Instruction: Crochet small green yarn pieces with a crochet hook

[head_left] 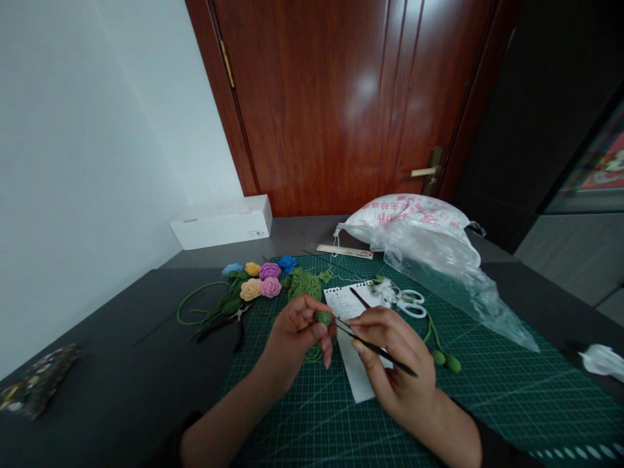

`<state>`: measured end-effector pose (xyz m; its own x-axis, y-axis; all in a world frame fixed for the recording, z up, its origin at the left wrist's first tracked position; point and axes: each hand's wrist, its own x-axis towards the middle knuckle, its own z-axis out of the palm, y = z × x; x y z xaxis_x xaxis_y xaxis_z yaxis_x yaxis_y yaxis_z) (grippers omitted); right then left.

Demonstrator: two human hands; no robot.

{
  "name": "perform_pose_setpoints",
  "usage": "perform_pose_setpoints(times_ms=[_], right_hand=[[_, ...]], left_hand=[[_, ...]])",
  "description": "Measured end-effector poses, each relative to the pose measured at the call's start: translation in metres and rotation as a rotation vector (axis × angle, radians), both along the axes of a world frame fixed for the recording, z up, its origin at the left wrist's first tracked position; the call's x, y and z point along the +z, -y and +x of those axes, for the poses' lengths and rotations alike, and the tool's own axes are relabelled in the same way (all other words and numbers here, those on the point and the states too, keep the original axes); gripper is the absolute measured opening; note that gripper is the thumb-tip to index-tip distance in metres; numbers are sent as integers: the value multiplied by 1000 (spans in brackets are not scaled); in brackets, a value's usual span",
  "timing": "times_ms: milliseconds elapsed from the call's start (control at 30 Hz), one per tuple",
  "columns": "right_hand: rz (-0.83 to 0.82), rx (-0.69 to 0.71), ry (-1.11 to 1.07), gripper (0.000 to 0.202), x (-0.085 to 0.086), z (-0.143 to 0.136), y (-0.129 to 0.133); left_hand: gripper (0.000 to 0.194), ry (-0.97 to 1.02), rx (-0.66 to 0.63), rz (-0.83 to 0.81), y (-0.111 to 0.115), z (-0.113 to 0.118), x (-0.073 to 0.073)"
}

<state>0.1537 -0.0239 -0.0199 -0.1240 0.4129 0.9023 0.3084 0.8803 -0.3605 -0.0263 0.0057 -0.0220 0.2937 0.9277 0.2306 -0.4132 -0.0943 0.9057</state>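
My left hand (303, 323) pinches a small green crocheted ball (324, 318) between thumb and fingertips. Black tweezers (385, 355) rest in my right hand (402, 361), their two thin tips spread and pointing at the ball. Whether the tips touch it, I cannot tell. Beneath my hands lies a sheet of handwritten notepaper (358, 374), with a dark slender stick (359, 298) on it. Green yarn (305, 286) is heaped behind my left hand. To the right of my right hand are green crocheted buds on a stem (446, 359), white fluff (385, 292) and white-handled scissors (412, 303).
Crocheted flowers (270, 272) lie at the back left, near black-handled pliers (238, 325). A white box (224, 221), a ruler (345, 251) and a large stuffing bag (414, 221) stand farther back. The green cutting mat (487, 390) covers the desk; a small packet (39, 383) sits far left.
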Motion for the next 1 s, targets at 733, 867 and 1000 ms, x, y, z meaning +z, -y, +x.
perform_pose_setpoints(times_ms=[733,867,1000], right_hand=[[49,-86,243,22,-7,-9,9],[-99,-82,266,19,-3,-15,9],[-239,-67,61,18,-2,-13,-2]], left_hand=[[21,-134,174,81,6,5,4],[23,-205,227,111,7,2,-1],[18,-230,209,115,5,0,-6]])
